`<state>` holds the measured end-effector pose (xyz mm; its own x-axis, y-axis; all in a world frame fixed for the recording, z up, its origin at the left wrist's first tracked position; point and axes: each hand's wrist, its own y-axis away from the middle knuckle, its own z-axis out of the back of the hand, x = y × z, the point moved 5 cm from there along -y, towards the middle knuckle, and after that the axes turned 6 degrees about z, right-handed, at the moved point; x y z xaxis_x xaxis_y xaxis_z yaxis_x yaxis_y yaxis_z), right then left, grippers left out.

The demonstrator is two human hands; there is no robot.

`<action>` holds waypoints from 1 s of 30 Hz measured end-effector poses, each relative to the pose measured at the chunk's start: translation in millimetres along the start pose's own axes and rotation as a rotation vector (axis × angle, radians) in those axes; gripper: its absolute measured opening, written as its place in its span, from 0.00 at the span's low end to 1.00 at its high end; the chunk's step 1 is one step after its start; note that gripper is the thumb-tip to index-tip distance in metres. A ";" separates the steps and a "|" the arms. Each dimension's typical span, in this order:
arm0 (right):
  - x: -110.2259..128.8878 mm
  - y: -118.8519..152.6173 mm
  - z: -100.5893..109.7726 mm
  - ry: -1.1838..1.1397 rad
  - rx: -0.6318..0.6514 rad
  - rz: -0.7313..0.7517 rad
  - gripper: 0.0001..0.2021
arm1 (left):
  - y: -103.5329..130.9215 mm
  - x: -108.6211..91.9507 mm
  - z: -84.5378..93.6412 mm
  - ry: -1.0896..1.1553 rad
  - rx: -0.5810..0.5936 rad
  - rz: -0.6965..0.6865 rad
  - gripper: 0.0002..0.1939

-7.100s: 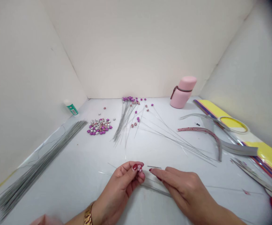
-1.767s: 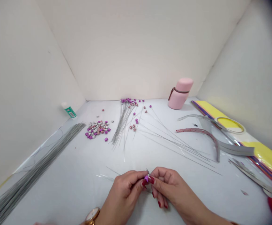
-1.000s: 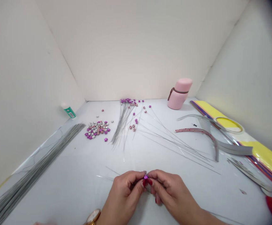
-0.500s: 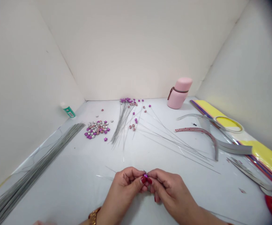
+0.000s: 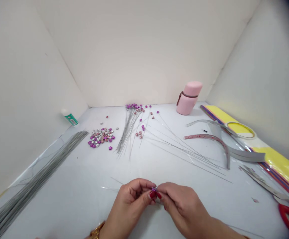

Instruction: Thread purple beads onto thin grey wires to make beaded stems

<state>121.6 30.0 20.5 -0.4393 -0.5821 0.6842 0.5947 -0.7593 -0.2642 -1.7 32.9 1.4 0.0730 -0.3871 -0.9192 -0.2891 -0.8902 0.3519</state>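
Low in the middle of the head view, my left hand (image 5: 135,204) and my right hand (image 5: 181,205) meet at their fingertips. Between them they pinch a small purple paper star (image 5: 154,189), mostly covered by the fingers and red nails. Both hands are closed on it, thumbs toward me and index fingers behind. Thin wires (image 5: 109,188) stick out to the left of my left hand, and another wire (image 5: 244,229) runs out by my right forearm; I cannot tell whether either joins the star.
Loose paper stars (image 5: 101,136) lie in a pile left of the star-tipped wires (image 5: 128,129). A long wire bundle (image 5: 39,179) runs along the left. A glue bottle (image 5: 71,118), pink flask (image 5: 188,99), paper strips (image 5: 209,136), tape roll (image 5: 252,134), yellow sheets (image 5: 283,166) and red-handled scissors (image 5: 283,212) surround the workspace.
The star has turned slightly between my fingertips and less of it shows. My right hand's fingers have shifted a little. The whole scene sits slightly further left as the camera moves.
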 end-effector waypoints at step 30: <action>-10.1 -0.4 -5.1 -0.504 -0.083 -0.282 0.09 | -3.4 8.5 -2.5 0.351 0.007 0.176 0.08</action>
<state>122.5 34.7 10.2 -0.1861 -0.1590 0.9696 0.4375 -0.8970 -0.0631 2.3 32.0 -7.2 0.3437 -0.5934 -0.7278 -0.3326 -0.8017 0.4966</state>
